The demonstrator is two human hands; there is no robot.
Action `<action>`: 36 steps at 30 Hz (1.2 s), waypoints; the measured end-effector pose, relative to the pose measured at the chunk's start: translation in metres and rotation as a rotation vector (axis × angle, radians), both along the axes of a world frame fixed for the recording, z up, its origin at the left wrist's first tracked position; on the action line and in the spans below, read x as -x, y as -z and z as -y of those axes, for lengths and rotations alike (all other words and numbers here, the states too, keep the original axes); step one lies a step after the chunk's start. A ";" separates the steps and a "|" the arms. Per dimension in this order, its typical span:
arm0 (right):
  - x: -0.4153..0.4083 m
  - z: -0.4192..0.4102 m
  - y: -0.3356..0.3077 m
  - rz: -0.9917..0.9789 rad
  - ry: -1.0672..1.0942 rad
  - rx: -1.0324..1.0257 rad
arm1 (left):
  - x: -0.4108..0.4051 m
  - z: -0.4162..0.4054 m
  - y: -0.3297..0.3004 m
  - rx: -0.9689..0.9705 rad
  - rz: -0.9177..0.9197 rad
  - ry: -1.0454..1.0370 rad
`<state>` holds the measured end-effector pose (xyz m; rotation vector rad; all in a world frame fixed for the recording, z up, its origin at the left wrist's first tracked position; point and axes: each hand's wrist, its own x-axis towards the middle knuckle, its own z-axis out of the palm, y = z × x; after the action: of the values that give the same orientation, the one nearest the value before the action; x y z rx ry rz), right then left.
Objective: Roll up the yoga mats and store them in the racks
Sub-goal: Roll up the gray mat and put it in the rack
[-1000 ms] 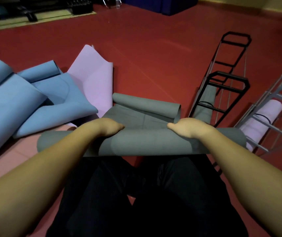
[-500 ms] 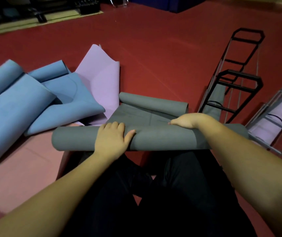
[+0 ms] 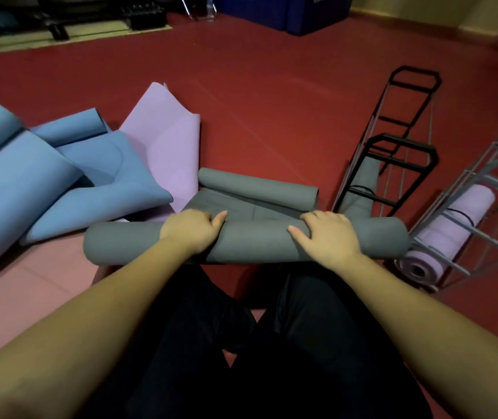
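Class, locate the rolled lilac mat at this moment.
In the head view, at right, the rolled lilac mat lies inside the grey rack, beside the grey mat's right end.

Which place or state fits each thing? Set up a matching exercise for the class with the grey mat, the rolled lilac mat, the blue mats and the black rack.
Things:
1. grey mat
2. rolled lilac mat
3. blue mats
4. black rack

Places or states:
A. lying loose on the floor at the left
B. under both hands, partly rolled
C. holds a rolled grey mat
D. stored in the grey rack

Pairs: 1-B, 2-D, 3-A, 4-C
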<state>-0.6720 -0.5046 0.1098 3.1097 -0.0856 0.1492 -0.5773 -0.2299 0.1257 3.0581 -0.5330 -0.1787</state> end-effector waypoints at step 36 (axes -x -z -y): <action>-0.038 0.001 -0.058 -0.705 0.114 -0.278 | 0.032 -0.005 -0.016 0.078 0.257 0.062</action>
<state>-0.6344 -0.5059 0.1683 3.1908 -0.2807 -1.0265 -0.6098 -0.2244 0.1418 3.0070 -0.6299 0.2317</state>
